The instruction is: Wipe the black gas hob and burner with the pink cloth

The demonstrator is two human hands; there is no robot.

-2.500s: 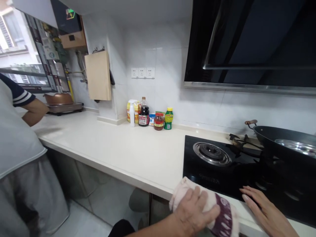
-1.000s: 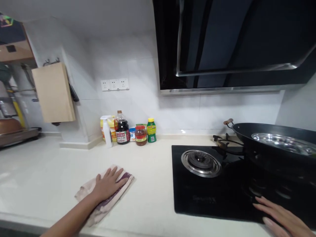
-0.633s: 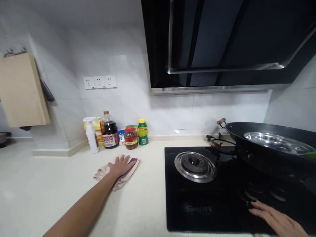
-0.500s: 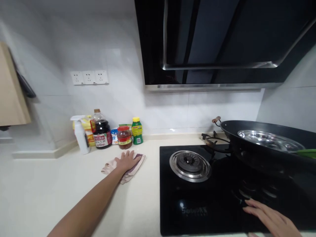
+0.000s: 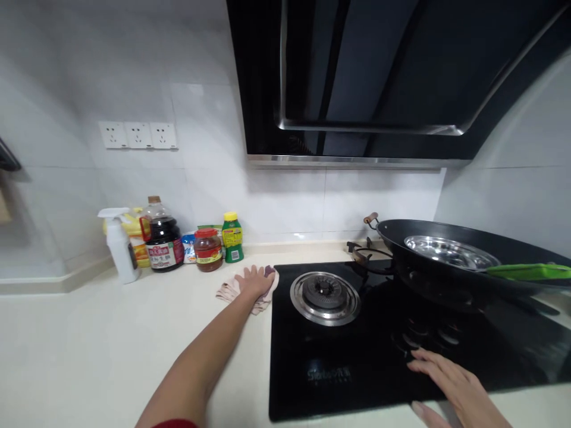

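Your left hand (image 5: 254, 282) had moved rightward with the pale pink and purple fabric cloth (image 5: 229, 290) since the earlier frame, reaching the left edge of the black glass hob (image 5: 312, 348), near its back corner, on the cream countertop (image 5: 111, 356). Your left fingers were spread, pressing down on the cloth. Your right hand (image 5: 455, 383), fingers extended, was over the hob's front edge; contact was unclear. Flat, even pressure seemed best, with loose folds kept off the round, metal-ringed burner (image 5: 325, 292).
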